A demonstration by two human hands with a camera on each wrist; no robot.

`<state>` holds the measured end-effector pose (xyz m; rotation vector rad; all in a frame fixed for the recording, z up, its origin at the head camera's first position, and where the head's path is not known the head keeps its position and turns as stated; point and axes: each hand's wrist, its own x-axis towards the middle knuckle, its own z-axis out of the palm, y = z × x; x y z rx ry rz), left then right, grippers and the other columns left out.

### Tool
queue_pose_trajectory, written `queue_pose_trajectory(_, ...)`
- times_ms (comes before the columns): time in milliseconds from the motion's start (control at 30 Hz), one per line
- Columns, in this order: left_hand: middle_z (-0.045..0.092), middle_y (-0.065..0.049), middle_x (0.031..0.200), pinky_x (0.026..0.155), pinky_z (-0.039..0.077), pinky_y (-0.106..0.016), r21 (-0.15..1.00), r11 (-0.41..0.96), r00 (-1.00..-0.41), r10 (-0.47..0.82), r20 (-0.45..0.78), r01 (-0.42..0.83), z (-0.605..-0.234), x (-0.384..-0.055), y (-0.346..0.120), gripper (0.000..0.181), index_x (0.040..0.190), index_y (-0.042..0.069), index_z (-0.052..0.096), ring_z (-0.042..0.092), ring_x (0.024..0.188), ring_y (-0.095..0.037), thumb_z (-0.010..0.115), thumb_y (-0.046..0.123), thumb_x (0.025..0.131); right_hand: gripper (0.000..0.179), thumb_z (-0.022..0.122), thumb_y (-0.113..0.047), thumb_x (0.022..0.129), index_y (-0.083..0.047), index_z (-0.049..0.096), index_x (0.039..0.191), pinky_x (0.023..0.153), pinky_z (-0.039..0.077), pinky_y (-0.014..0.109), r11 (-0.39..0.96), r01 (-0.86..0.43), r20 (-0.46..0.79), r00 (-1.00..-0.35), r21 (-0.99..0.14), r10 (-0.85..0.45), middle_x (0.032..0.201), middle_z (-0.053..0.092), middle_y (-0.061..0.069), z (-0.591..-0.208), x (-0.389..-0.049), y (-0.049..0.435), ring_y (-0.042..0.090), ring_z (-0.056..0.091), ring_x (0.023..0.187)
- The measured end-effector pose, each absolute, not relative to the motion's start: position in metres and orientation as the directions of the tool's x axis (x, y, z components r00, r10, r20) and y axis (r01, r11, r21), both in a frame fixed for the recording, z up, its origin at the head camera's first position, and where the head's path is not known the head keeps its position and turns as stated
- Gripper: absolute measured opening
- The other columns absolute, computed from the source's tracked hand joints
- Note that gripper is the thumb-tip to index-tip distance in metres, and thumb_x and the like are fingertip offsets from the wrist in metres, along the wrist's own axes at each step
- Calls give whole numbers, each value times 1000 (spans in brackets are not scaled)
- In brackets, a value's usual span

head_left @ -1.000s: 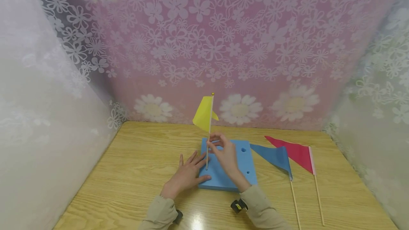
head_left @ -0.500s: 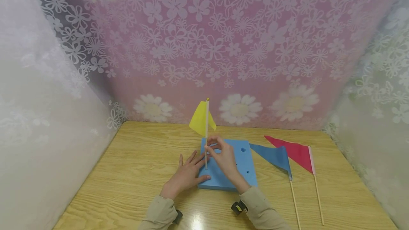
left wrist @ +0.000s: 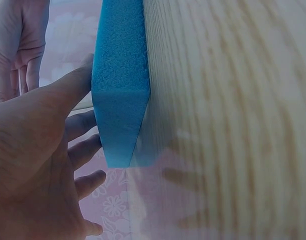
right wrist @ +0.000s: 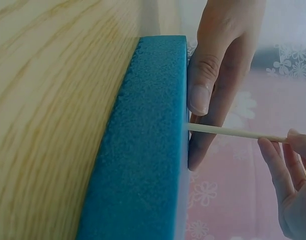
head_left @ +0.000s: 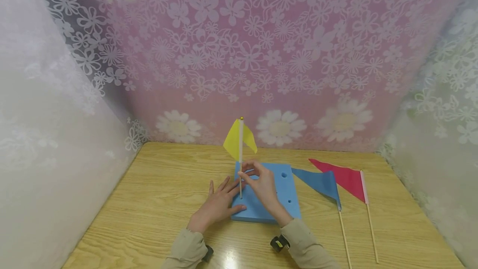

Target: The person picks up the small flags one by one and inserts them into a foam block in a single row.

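Note:
A thick blue foam block (head_left: 259, 210) with several holes lies flat on the table. My right hand (head_left: 267, 187) pinches the wooden stick of a yellow flag (head_left: 233, 141) between thumb and fingertips. The flag stands upright, and the stick's lower end is in a hole near the block's left edge. My left hand (head_left: 216, 207) rests with spread fingers on that edge, thumb and fingers on either side of the stick. In the right wrist view the pale stick (right wrist: 223, 131) meets the foam's top face, and its tip is hidden.
A blue pennant flag (head_left: 321, 182) and a red pennant flag (head_left: 347, 179) lie right of the block, sticks pointing toward the near edge. The wood-grain table (head_left: 157, 186) ends at a flowered pink curtain (head_left: 216, 74), with pale curtains on both sides.
The yellow flag has moved slightly down and left, going from a slight tilt to upright. My right hand has lowered a little with it. The left hand has stayed put.

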<state>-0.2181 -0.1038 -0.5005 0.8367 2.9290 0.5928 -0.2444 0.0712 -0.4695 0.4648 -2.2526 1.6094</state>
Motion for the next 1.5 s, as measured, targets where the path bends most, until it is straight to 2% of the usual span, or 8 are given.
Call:
queue_pose_trajectory(400, 31, -3, 165, 111, 10, -81, 370, 783, -856, 513, 74, 501, -504, -221, -104, 73, 159, 22, 38, 20, 153, -39, 60, 54, 98, 19, 83, -15, 86, -12, 77, 103, 62, 60, 22, 340, -437, 445, -894, -833, -57, 94, 76, 6, -468, -245, 71, 29, 75, 82)
queue_pose_trajectory(667, 29, -3, 166, 112, 7, -80, 393, 779, -860, 506, 65, 488, -500, -220, -104, 72, 159, 22, 38, 18, 154, -40, 61, 53, 98, 19, 81, -14, 88, -6, 76, 105, 66, 61, 23, 301, -411, 411, -909, -861, -68, 96, 76, 7, -467, -245, 72, 30, 75, 85)
queue_pose_trajectory(833, 29, -3, 166, 112, 7, -81, 397, 775, -858, 509, 69, 492, -500, -219, -104, 72, 159, 21, 38, 18, 154, -41, 61, 52, 98, 19, 81, -13, 88, -9, 77, 106, 68, 61, 23, 300, -407, 405, -912, -863, -72, 97, 76, 6, -467, -244, 73, 31, 75, 85)
queue_pose_trajectory(1000, 28, -2, 166, 112, 7, -80, 387, 780, -858, 509, 64, 492, -500, -219, -104, 74, 159, 19, 37, 18, 154, -40, 61, 53, 98, 20, 81, -16, 87, -13, 78, 107, 68, 62, 25, 261, -422, 412, -906, -868, -96, 102, 76, 10, -468, -243, 75, 27, 75, 86)
queue_pose_trajectory(1200, 27, -2, 167, 112, 7, -80, 382, 782, -858, 511, 61, 493, -500, -218, -104, 75, 160, 18, 36, 19, 154, -40, 61, 53, 98, 23, 80, -15, 88, -7, 77, 109, 68, 62, 27, 228, -430, 416, -903, -874, -106, 104, 75, 16, -470, -242, 76, 24, 75, 86)
queue_pose_trajectory(1367, 27, -2, 167, 113, 6, -79, 388, 783, -860, 509, 51, 486, -500, -218, -104, 75, 160, 18, 36, 18, 154, -40, 61, 53, 98, 22, 80, -16, 87, -4, 77, 105, 66, 62, 25, 275, -416, 407, -909, -867, -90, 97, 76, 8, -470, -241, 75, 19, 74, 82)
queue_pose_trajectory(1500, 28, -2, 166, 113, 6, -79, 387, 787, -862, 505, 44, 481, -500, -217, -104, 74, 159, 18, 37, 18, 154, -40, 61, 54, 98, 16, 82, -17, 87, -9, 78, 100, 64, 61, 24, 321, -427, 420, -903, -845, -94, 94, 76, 3, -470, -241, 75, 16, 74, 80)
